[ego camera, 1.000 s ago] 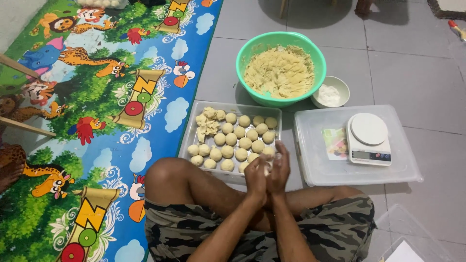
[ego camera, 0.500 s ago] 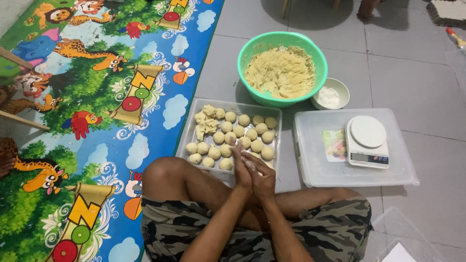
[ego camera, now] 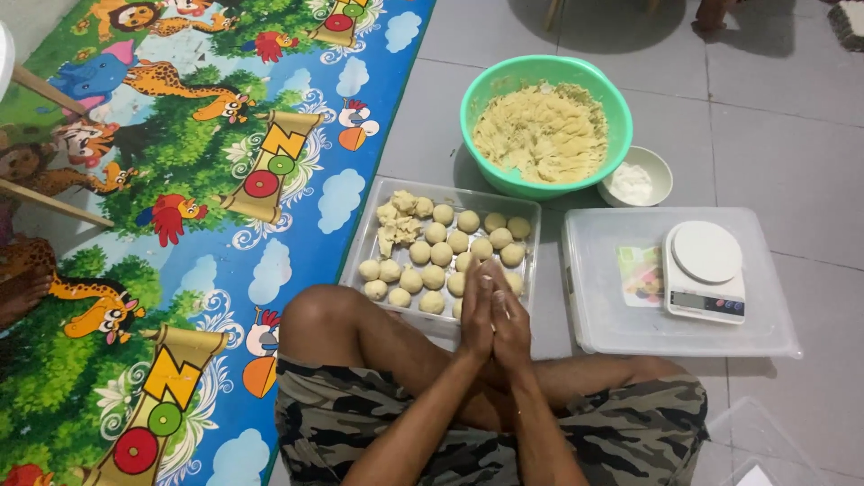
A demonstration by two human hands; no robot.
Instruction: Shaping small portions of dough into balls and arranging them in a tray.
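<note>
Where the palms press flat together, whatever lies between the left hand point(ego camera: 477, 315) and right hand point(ego camera: 511, 324) is hidden, so I cannot tell what they hold. They cover the near edge of the clear rectangular plastic tray point(ego camera: 371, 236) of pale dough balls point(ego camera: 441, 254). Since half a second ago, the hands have stayed pressed together above it.

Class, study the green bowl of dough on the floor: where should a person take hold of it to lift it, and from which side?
Probably the green bowl is best held by its rim, one hand on the left edge and one on the far right edge, coming from above. The rim flares outward and stands clear, the bowl looks heavy with dough, and a small white bowl crowds the near right side.
</note>
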